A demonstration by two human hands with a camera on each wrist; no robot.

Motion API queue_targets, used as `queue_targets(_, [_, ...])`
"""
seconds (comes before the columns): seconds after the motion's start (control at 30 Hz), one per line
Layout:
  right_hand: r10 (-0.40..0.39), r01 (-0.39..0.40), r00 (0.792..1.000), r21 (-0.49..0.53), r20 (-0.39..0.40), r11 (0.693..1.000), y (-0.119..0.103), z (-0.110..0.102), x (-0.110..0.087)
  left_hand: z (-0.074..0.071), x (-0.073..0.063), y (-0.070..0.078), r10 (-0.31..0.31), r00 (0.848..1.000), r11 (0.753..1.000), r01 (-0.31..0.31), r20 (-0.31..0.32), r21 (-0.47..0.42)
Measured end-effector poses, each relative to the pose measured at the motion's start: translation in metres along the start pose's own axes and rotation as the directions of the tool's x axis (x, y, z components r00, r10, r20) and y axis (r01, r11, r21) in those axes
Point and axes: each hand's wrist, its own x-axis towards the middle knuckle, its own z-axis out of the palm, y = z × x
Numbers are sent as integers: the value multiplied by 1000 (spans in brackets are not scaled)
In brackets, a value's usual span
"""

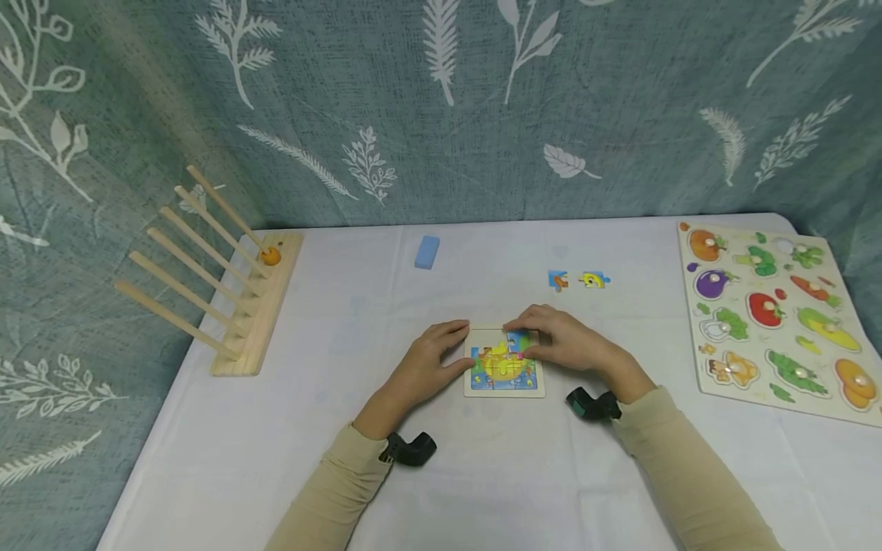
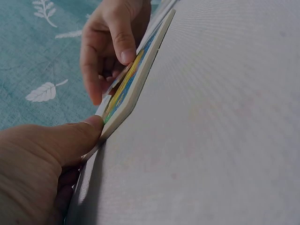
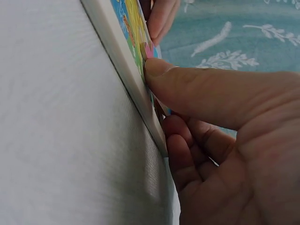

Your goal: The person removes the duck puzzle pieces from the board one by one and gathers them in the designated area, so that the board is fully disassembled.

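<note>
A small jigsaw board (image 1: 505, 395) with a pale wooden rim lies flat on the table, mostly filled with pieces of a yellow and blue picture. Its upper left part shows bare backing. My left hand (image 1: 429, 364) grips the board's left side, thumb on the rim and fingers at the upper left corner. Over the upper right corner, my right hand (image 1: 570, 341) pinches a jigsaw piece (image 3: 148, 49) with a pink patch between thumb and fingers. That piece sits slightly raised at the picture's edge in the right wrist view, partly hidden by the thumb.
Two loose jigsaw pieces (image 1: 559, 281) lie behind the board. Farther back is a blue block (image 1: 427, 252). On the left stands a wooden peg rack (image 1: 272, 337) with an orange bead (image 1: 271, 256). A vegetable puzzle board (image 1: 740, 396) lies on the right.
</note>
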Motion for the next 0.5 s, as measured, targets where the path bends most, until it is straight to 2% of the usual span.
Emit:
queue_targets(0.3, [8,-9,999,-9,-51,1000,0,-1,-1,1,0,0,0,1000,1000,0,3,-14])
queue_targets(0.4, [16,-18,995,-16,-94,1000,2,-7,-3,1,0,-1,9,1000,1000,-9,-4,-8])
queue_targets(0.5, [56,-60,987,-20,-151,998,6,-17,-7,2,0,-1,17,1000,1000,-17,-14,-8])
